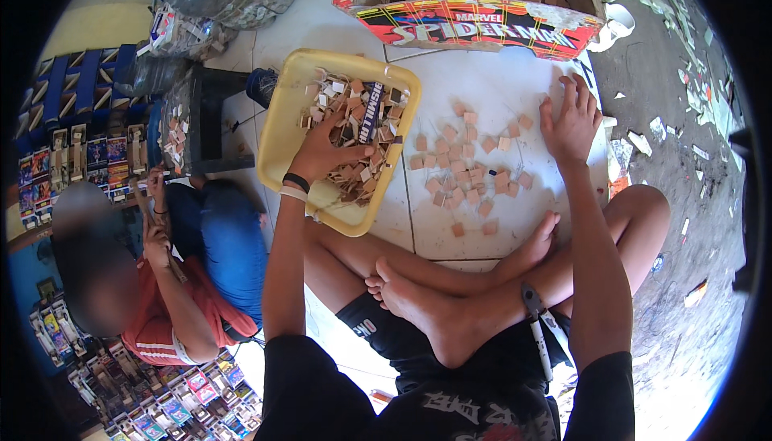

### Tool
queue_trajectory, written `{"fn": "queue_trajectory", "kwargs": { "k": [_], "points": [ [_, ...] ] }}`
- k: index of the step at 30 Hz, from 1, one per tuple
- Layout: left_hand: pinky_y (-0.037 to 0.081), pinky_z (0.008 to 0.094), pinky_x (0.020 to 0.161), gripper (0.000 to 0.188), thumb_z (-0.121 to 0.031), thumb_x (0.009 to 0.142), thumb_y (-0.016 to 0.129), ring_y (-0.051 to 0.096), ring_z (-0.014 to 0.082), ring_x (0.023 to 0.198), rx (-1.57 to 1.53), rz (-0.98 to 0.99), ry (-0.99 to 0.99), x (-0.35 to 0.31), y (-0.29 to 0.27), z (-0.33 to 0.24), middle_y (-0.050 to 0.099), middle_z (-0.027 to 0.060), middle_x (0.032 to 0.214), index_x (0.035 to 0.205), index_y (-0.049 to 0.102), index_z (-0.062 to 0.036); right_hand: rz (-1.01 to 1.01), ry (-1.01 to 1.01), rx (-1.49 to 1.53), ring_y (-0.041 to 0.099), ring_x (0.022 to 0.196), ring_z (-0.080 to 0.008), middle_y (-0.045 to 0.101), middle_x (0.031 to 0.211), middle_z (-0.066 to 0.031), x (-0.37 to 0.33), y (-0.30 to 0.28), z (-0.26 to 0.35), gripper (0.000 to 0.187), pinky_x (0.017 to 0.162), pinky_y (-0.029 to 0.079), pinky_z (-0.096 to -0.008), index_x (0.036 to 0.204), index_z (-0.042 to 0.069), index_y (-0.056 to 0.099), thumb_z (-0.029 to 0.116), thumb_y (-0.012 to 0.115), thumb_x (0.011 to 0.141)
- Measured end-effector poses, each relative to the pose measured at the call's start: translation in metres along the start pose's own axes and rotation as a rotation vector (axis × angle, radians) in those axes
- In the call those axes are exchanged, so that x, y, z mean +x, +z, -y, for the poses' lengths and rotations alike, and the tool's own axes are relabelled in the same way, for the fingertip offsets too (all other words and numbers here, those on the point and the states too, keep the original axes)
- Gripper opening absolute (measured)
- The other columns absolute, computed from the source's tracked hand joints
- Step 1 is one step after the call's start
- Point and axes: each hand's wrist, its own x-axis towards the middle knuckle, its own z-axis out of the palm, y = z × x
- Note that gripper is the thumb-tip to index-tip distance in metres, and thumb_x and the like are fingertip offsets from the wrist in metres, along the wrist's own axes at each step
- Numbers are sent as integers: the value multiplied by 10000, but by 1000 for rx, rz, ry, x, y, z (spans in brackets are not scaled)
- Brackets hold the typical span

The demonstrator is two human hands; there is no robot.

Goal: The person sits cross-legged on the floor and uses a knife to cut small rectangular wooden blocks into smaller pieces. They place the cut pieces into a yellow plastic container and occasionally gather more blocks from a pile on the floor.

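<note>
My left hand (323, 150) reaches into a yellow plastic basin (277, 115), palm down on a heap of small brown and white square pieces (354, 97). Its thumb is stretched away from the fingers, and the fingertips are partly lost among the pieces. A dark blue printed strip (371, 113) lies on the heap beside that hand. Loose brown squares (460, 169) are spread over the white tiles right of the basin. Beyond them, my right hand (572, 123) rests near the floor's right edge, fingers apart, holding nothing.
A printed wooden box (474, 29) with compartments of pieces stands at the far side. Pliers (534, 320) lie across my lap by my crossed legs. At left, a person in a red shirt (173, 312) sits near a dark stool (213, 119). Scraps litter the grey ground (683, 224) at right.
</note>
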Motion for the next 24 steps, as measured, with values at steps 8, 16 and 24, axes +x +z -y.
{"fn": "queue_trajectory", "kwargs": {
  "k": [8,16,24],
  "points": [
    [523,386,1056,1136,-258,733,991,606,247,1247,-174,136,-77,-16,-6,-2,616,165,1394,1626,347,23,-2,23,21,510,1367,-306,531,1522,-85,-1,2,-1,517,1125,380,-519,1400,115,593,352,661,945],
    [506,380,1098,1135,-133,689,981,545,225,1329,-91,62,-97,-15,21,-25,574,153,1409,1593,318,43,11,47,-18,507,1373,-292,524,1538,-74,0,1,2,525,1123,385,-516,1429,149,586,382,647,963],
    [469,385,1141,1092,-103,729,920,557,251,1325,128,-45,126,-9,36,2,550,167,1447,1598,274,43,12,37,-17,498,1391,-293,507,1556,-71,-1,3,-1,526,1143,380,-528,1438,149,582,388,650,975]
  ]
}}
